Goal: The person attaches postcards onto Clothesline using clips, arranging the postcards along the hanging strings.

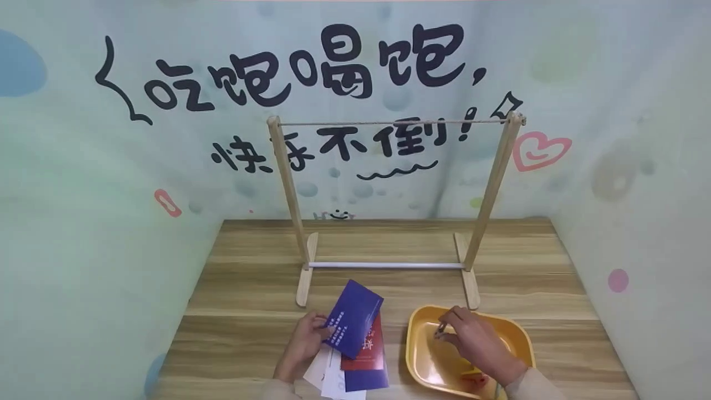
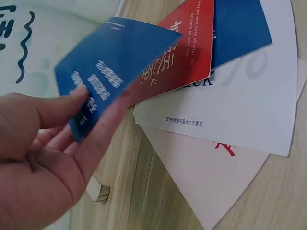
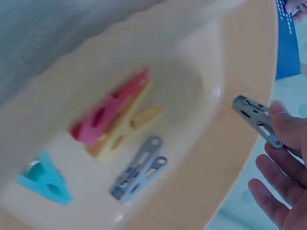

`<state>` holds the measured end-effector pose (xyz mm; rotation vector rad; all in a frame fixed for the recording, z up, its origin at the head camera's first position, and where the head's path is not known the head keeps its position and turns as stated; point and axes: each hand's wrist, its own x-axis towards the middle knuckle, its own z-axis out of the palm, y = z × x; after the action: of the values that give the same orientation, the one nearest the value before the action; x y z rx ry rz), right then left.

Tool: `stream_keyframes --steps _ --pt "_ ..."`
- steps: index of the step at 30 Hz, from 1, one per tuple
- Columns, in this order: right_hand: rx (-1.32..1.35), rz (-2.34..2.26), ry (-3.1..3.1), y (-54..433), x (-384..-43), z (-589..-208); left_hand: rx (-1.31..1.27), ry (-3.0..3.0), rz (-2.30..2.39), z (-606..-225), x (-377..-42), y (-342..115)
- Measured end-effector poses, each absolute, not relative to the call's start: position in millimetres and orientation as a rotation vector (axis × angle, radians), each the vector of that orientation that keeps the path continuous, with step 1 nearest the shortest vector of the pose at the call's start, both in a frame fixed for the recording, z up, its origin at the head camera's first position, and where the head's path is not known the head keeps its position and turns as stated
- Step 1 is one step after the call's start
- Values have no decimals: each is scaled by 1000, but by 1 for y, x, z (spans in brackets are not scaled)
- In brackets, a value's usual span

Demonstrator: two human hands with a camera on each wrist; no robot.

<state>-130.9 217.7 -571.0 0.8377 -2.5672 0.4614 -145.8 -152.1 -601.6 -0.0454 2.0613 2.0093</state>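
Observation:
My left hand [image 1: 304, 340] pinches a blue card [image 1: 355, 314] with white lettering between thumb and fingers, tilted over a fan of cards on the table. Beneath it lie a red card [image 2: 194, 52], another blue card [image 2: 240, 31], a white card [image 2: 249, 103] and a pale pink card [image 2: 206, 172]. Over the yellow plastic basin [image 1: 411, 361], my right hand [image 1: 480, 341] pinches a grey metal clothespin [image 3: 256, 120] by one end. Inside the basin are a red clothespin [image 3: 108, 110], a yellow clothespin [image 3: 122, 132], another metal clothespin [image 3: 139, 170] and a teal clothespin [image 3: 45, 179].
Behind the cards and basin stands a wooden frame [image 1: 489, 194] on two flat feet. A thin string [image 1: 361, 123] spans its top, and a pale rod [image 1: 383, 265] joins the posts low down. Printed walls [image 1: 627, 166] border the wooden table [image 1: 233, 311].

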Motion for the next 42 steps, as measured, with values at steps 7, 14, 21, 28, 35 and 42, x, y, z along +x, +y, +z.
stream_keyframes --steps 7,14,21,28,35,42 --pt "941 470 -2429 204 -145 -561 -124 2113 2054 -599 -146 -157" --pt "1023 445 -2330 196 -163 -539 -222 2116 2198 -592 -153 -159" --pt "1088 371 -2296 193 -180 -510 -269 2106 2287 -587 -156 -159" --pt "1102 325 -2331 187 -189 -486 -344 2102 2352 -580 -160 -158" --pt "1116 314 -2352 182 -196 -464 -384 2156 2345 -572 -164 -156" --pt "1118 396 -2334 177 -205 -438 -425 2136 2362 -564 -166 -157"
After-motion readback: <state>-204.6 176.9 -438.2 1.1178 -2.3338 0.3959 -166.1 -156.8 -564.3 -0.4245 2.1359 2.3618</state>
